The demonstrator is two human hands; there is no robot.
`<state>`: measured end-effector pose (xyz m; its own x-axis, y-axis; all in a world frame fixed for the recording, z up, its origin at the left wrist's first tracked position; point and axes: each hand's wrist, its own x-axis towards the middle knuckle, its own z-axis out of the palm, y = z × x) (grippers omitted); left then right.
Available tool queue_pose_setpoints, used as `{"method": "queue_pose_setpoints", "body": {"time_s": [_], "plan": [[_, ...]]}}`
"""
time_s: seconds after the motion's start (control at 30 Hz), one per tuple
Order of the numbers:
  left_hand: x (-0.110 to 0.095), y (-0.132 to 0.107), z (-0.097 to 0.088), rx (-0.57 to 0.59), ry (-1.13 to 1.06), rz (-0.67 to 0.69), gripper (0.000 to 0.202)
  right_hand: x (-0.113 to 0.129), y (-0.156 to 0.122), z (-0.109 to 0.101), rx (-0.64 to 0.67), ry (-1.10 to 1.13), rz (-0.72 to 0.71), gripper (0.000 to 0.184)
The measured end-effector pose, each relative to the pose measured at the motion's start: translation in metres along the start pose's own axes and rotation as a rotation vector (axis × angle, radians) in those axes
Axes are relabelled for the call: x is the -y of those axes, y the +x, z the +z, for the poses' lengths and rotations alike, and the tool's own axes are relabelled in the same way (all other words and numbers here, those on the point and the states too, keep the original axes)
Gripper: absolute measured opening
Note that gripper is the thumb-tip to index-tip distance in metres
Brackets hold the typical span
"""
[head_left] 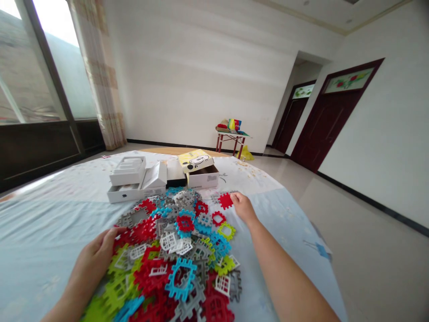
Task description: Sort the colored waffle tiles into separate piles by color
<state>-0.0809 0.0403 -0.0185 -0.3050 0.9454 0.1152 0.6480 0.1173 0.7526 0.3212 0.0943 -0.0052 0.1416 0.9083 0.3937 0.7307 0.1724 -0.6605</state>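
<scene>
Now both hands are open - neither one grips a thing. The left hand (95, 257) rests at the edge of a big pile of plastic blocks (177, 255), which runs long from the white boxes (134, 181) toward the person. The right hand (243, 208) lies on the bed cover (40, 232) - its fingers (233, 197) are just beside a tilted red block (225, 201).

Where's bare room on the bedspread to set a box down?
Bare bedspread lies left of the interlocking plastic tiles, beyond the left hand, and right of them, past the right hand. Crowded: the tile pile and the white boxes behind it.
</scene>
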Motion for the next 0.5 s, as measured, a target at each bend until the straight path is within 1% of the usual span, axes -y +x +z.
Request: {"method": "queue_pose_setpoints", "body": {"time_s": [0.03,0.1,0.17,0.23,0.27,0.33,0.4,0.43,0.5], "plan": [[0.001,0.001,0.000,-0.002,-0.003,0.002,0.053,-0.009,0.002,-0.005,0.003,-0.042,0.040,0.034],[0.001,0.001,0.000,-0.007,-0.003,0.002,0.054,-0.026,0.003,-0.013,0.049,-0.150,0.111,0.034],[0.000,0.000,0.000,-0.012,0.005,-0.007,0.054,-0.040,0.001,-0.018,0.092,-0.258,0.170,0.032],[-0.001,0.000,0.000,-0.011,0.009,-0.020,0.054,-0.049,-0.004,-0.020,0.088,-0.335,0.212,0.030],[-0.002,-0.001,0.000,-0.008,0.009,-0.026,0.054,-0.052,-0.007,-0.020,0.077,-0.359,0.220,0.032],[-0.004,-0.001,-0.001,-0.005,0.003,-0.030,0.055,-0.053,-0.012,-0.019,0.068,-0.400,0.216,0.044],[-0.006,-0.002,-0.002,-0.008,0.001,-0.030,0.054,-0.049,-0.016,-0.017,0.104,-0.446,0.198,0.055],[-0.006,-0.002,-0.002,-0.007,0.001,-0.036,0.054,-0.046,-0.017,-0.017,0.131,-0.470,0.186,0.057],[-0.006,-0.002,-0.002,-0.002,-0.002,-0.057,0.054,-0.041,-0.019,-0.016,0.183,-0.505,0.166,0.054]]}}
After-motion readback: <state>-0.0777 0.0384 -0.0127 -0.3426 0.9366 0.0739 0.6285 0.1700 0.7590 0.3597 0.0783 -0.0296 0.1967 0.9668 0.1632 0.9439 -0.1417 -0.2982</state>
